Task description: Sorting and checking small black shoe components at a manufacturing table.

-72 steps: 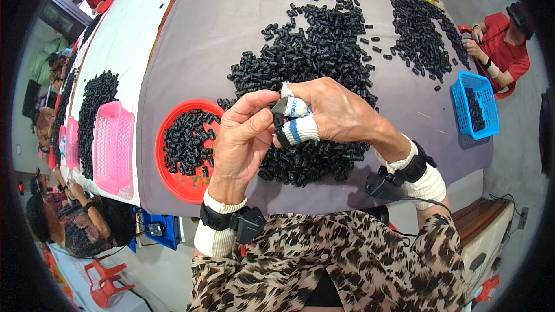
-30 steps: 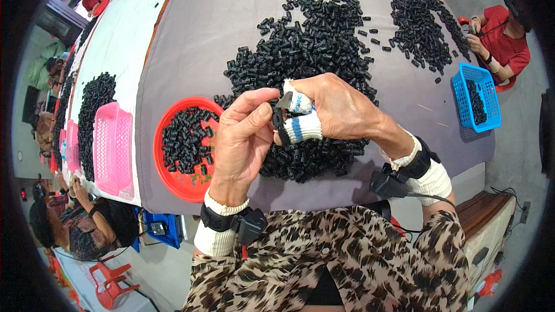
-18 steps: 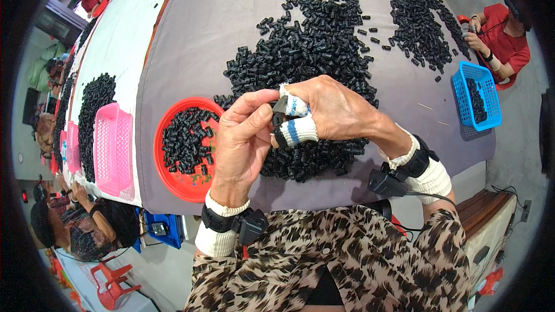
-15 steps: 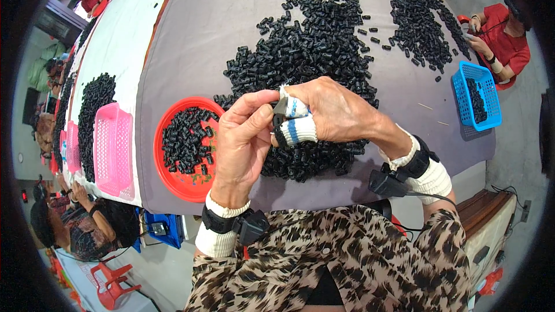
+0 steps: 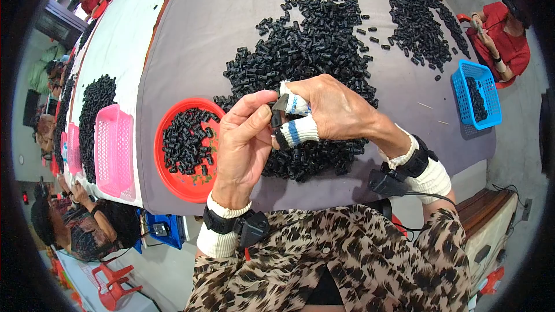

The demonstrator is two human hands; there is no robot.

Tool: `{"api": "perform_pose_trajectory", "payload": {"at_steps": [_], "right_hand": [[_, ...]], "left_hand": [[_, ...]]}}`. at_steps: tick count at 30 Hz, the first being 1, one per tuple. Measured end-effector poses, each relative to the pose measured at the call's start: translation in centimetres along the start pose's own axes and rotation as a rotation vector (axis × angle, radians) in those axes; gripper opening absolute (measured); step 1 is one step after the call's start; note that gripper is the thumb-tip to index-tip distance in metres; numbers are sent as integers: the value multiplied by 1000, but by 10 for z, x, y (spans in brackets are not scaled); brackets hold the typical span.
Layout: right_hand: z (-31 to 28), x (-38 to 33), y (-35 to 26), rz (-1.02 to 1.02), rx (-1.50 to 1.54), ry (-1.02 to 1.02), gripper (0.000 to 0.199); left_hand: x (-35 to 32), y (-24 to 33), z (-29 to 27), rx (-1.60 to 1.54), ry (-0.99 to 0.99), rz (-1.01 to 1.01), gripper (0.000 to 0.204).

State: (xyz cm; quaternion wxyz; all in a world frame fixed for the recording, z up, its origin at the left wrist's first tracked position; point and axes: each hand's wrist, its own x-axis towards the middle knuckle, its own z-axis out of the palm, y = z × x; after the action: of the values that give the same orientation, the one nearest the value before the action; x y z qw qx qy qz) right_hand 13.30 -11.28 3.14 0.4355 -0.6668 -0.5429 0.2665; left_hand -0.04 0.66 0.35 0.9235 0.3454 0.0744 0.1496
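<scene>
Over the near edge of a big heap of small black plastic parts [image 5: 306, 52], my two hands meet. My left hand [image 5: 240, 144] is closed, its thumb and forefinger pinching a small black part [image 5: 276, 119]. My right hand [image 5: 341, 110] is closed too, with white and blue cloth wraps on its thumb and a finger. A flat dark grey piece [image 5: 281, 103] pokes out at the wrapped thumb, against the black part; its kind is hard to make out. Left of my left hand is a red round tray [image 5: 163, 167] holding many more black parts.
A pink basket [image 5: 113, 150] stands farther left beside another black pile [image 5: 98, 98]. At the right edge are a blue basket [image 5: 491, 104] and a seated person in red [image 5: 503, 40]. Two thin sticks [image 5: 425, 105] lie on the grey cloth [image 5: 399, 138]. Another person [image 5: 81, 219] works at lower left.
Both my hands stay nearly in place, the right turning slightly so more of the grey piece and black part shows. The person at right has raised their hands a little.
</scene>
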Motion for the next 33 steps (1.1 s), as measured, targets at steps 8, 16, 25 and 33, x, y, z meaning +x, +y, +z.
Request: {"api": "perform_pose_trajectory", "payload": {"at_steps": [8, 16, 25, 33], "right_hand": [[3, 1, 4, -24, -23, -17, 31], [5, -3, 0, -57, -24, 70, 29], [11, -2, -1, -38, 80, 195, 29], [10, -2, 0, -36, 78, 256, 30]], "left_hand": [[1, -2, 1, 55, 60, 17, 21], [1, -2, 0, -22, 39, -2, 24], [3, -1, 4, 1, 66, -13, 24], [8, -5, 0, -49, 139, -30, 23]]}}
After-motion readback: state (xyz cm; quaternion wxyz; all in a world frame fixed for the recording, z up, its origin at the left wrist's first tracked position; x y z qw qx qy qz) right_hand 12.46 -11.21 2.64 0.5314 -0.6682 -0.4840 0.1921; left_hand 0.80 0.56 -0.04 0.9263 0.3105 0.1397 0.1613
